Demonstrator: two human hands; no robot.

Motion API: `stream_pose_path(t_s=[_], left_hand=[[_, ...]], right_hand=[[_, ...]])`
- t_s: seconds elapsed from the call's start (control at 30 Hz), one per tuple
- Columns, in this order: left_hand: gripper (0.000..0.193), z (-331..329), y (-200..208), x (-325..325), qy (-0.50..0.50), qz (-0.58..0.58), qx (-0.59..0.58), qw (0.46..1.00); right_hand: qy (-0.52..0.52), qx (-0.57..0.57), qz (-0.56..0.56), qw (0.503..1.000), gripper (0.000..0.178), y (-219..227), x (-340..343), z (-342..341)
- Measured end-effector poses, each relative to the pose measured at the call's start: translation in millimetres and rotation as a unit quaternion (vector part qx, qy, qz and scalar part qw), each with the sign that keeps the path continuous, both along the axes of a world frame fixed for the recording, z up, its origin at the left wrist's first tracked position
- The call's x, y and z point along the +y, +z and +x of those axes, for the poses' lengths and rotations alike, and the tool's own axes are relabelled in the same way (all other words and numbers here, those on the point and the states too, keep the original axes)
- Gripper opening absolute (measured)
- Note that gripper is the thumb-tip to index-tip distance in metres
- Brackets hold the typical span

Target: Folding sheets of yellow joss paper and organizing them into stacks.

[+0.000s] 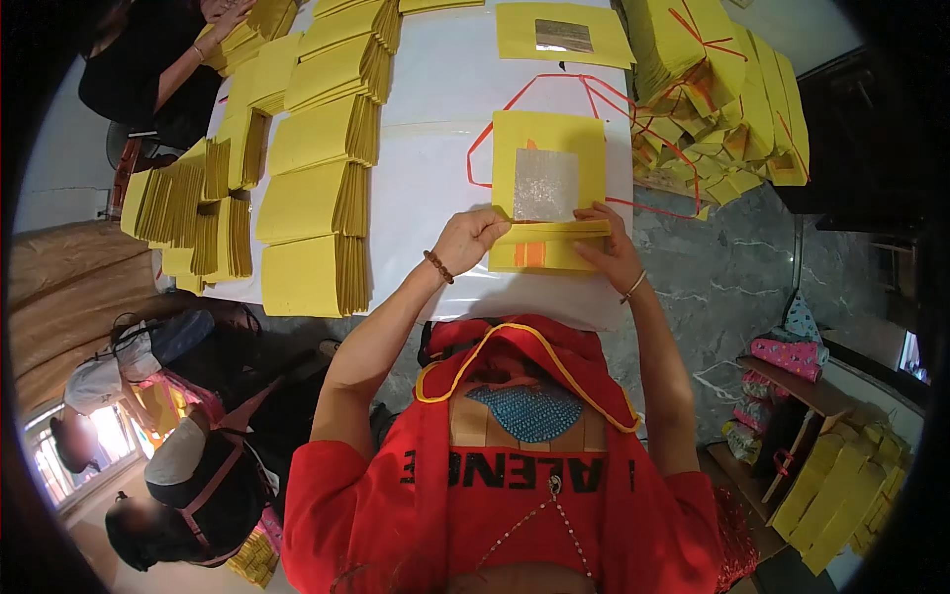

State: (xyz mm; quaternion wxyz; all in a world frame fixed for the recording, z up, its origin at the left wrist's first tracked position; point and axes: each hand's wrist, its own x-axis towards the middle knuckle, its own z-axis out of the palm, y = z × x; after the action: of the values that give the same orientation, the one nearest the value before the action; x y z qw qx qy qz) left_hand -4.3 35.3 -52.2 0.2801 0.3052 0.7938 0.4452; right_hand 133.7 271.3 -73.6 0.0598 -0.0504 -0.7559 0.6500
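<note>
In front of me on the white table lies a yellow paper sheet (549, 131) with a silver foil square (546, 185) on it. A narrow raised fold (556, 233) crosses the sheet below the foil. My left hand (475, 243) pinches the left end of this fold between thumb and fingers. The right end sits between the thumb and fingers of my right hand (616, 255). An orange patch (530, 254) shows on the paper nearer to me. Farther back lies another yellow sheet (510, 35) with a foil rectangle (563, 37).
Stacks of folded yellow paper (312, 203) line the table's left side. Red string (482, 184) lies around the sheet. Tied yellow bundles (693, 69) stand at the far right. Another person's arm (180, 74) is at the far left; people sit at the lower left.
</note>
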Motion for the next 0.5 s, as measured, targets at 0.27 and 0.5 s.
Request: stream_pose_path(t_s=[0.27, 0.5], left_hand=[[0.027, 1, 22, -9, -0.039, 0.067, 0.008, 0.997], [0.043, -8, -1, -4, -0.063, 0.026, 0.334, 0.94]], right_hand=[[-0.03, 0.01, 0.082, 0.996, 0.036, -14, 2, 0], [-0.036, 0.0, 0.003, 0.999, 0.03, -20, -1, -1]])
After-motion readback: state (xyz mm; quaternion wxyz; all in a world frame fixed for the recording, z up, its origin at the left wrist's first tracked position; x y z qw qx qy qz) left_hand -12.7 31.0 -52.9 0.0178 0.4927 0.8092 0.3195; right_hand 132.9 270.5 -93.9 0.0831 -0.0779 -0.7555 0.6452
